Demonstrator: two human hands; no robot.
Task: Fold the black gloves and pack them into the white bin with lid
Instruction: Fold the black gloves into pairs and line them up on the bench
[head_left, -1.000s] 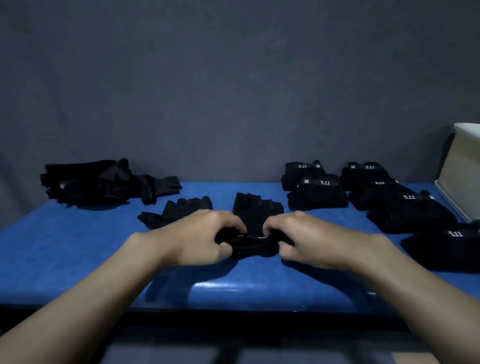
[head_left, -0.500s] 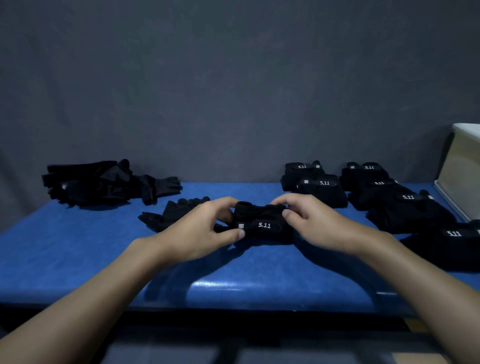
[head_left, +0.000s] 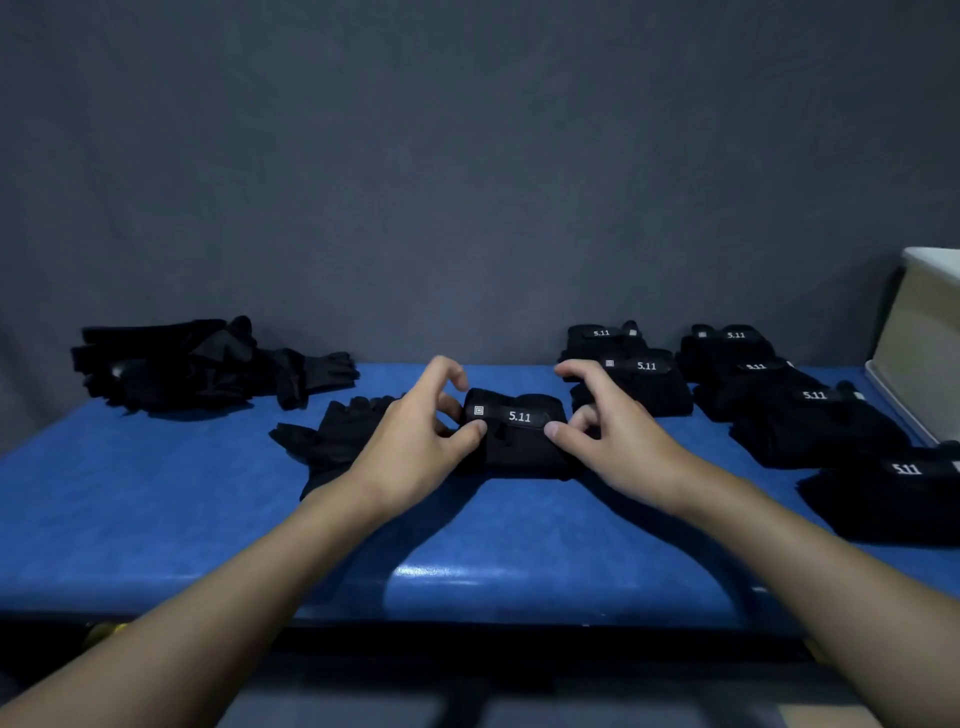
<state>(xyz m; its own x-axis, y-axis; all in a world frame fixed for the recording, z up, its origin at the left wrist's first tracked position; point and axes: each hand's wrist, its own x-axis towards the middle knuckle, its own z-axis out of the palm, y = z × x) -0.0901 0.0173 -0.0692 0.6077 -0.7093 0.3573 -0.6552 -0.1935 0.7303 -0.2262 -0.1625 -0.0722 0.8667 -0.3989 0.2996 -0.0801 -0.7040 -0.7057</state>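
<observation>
A folded black glove bundle (head_left: 519, 441) lies at the middle of the blue tabletop (head_left: 156, 519), its strap on top showing a white "5.11" mark and a small square logo. The left hand (head_left: 415, 441) and right hand (head_left: 618, 441) hold its two ends, thumbs on the front edge. Just left of it an unfolded glove (head_left: 332, 436) lies flat. A loose pile of unfolded gloves (head_left: 197, 364) sits far left. Folded, labelled bundles (head_left: 779, 410) lie in rows on the right, near the white bin (head_left: 924, 353), which the frame edge cuts off.
</observation>
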